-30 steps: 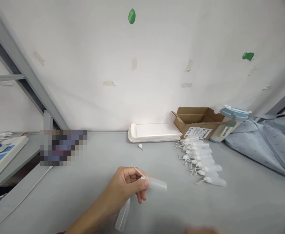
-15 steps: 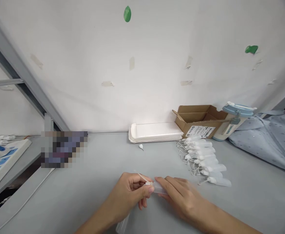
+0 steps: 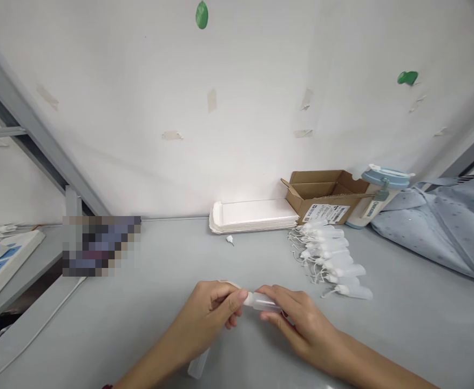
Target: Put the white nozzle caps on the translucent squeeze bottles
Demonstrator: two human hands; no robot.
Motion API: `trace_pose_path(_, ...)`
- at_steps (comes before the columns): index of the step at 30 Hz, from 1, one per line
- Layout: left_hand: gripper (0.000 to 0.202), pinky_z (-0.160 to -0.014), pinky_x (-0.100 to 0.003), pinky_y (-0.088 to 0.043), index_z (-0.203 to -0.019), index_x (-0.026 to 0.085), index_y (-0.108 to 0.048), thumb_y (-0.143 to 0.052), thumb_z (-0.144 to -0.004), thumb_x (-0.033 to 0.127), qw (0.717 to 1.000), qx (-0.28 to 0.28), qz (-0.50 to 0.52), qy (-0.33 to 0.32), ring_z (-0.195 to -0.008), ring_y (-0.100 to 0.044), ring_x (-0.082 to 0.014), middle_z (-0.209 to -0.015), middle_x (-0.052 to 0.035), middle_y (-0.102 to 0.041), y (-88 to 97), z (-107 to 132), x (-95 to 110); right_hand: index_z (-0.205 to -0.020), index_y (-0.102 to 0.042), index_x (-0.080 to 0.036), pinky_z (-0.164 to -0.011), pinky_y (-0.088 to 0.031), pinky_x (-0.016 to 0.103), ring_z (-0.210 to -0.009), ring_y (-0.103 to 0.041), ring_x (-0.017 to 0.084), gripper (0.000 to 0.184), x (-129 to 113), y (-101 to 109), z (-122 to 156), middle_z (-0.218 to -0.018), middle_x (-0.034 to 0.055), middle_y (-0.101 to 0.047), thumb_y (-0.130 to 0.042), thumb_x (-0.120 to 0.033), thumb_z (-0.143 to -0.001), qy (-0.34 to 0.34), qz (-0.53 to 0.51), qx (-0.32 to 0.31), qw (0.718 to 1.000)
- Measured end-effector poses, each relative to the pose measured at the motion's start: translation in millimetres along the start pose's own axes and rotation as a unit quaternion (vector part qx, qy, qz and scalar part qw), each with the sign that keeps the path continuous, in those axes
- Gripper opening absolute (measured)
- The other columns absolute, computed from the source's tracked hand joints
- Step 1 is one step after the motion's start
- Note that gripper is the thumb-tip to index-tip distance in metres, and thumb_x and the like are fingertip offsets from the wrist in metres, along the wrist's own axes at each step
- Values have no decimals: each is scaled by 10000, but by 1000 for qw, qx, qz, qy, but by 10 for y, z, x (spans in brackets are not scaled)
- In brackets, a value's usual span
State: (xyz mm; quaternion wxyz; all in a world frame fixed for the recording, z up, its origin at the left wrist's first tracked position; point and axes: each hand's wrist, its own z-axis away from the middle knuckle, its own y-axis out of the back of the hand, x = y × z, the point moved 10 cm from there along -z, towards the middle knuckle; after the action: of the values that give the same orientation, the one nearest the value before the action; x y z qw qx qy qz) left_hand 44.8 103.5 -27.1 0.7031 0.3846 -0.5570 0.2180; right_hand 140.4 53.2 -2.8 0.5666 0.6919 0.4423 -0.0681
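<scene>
Between my hands, just above the grey table, is a small translucent plastic bottle (image 3: 264, 302) with a white cap, lying sideways. My left hand (image 3: 216, 310) pinches the cap end between thumb and fingers, and a thin white strap arcs over the knuckles. Around the bottle's body from the right closes my right hand (image 3: 297, 313), fingers above and thumb below. Partly hidden below my left wrist lies a clear plastic piece (image 3: 198, 364). Farther off, a small white tip with a thin needle (image 3: 230, 239) rests on the table.
At the right lie several similar capped bottles (image 3: 334, 259) in a column. Behind them stand an open cardboard box (image 3: 330, 200), a blue-lidded jug (image 3: 377, 202) and a pale blue cloth (image 3: 439, 227). Flat white packets (image 3: 257, 214) are stacked by the wall. A white cable (image 3: 46, 329) runs along the left.
The right fingers have shifted on the bottle, so more of its body and neck shows. My left thumb now covers the cap. The whole view has moved slightly.
</scene>
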Motion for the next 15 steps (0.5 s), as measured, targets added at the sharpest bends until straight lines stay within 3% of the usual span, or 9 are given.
trace_pose_path(3,317,-560,-217,-425,-685,160,-625,-477,-870,370,1000,-4,-23,2,-561,-522,-120,-620,8,-558,-19,13,2,-1099,-516,-183,-609,-455,247,-673,-585,149,208,2,8,1,-824,39,-642,-410,-245,-931,-7,-19,3,1000)
trace_pose_path(7,170,-685,-228,-450,-850,179,-656,-530,-843,292,995,19,-56,-77,-738,-561,-148,-858,-37,-626,-1,42,176,-1076,-535,-191,-646,-457,239,-705,-590,141,193,61,26,-7,-853,32,-651,-428,-246,-925,-30,-56,6,998)
trace_pose_path(9,173,-700,-228,-456,-877,185,-651,-535,-842,310,997,17,-43,-66,-804,-569,-162,-914,-43,-626,2,43,162,-1059,-543,-187,-647,-454,242,-701,-585,141,191,78,25,-16,-850,34,-651,-424,-255,-927,-36,-62,3,997)
trace_pose_path(12,263,-631,-222,-449,-833,176,-638,-480,-873,381,1000,-6,-20,-7,-715,-568,-147,-795,-23,-622,-25,39,53,-1051,-541,-181,-643,-444,246,-697,-573,144,205,55,15,-21,-850,44,-643,-399,-275,-936,-33,-65,-6,997)
trace_pose_path(15,315,-593,-220,-437,-774,161,-624,-436,-894,384,999,-26,-16,10,-592,-542,-120,-675,1,-596,-78,49,10,-1031,-541,-168,-616,-425,243,-657,-538,139,252,31,19,-16,-816,43,-622,-360,-321,-947,-35,-77,-8,996)
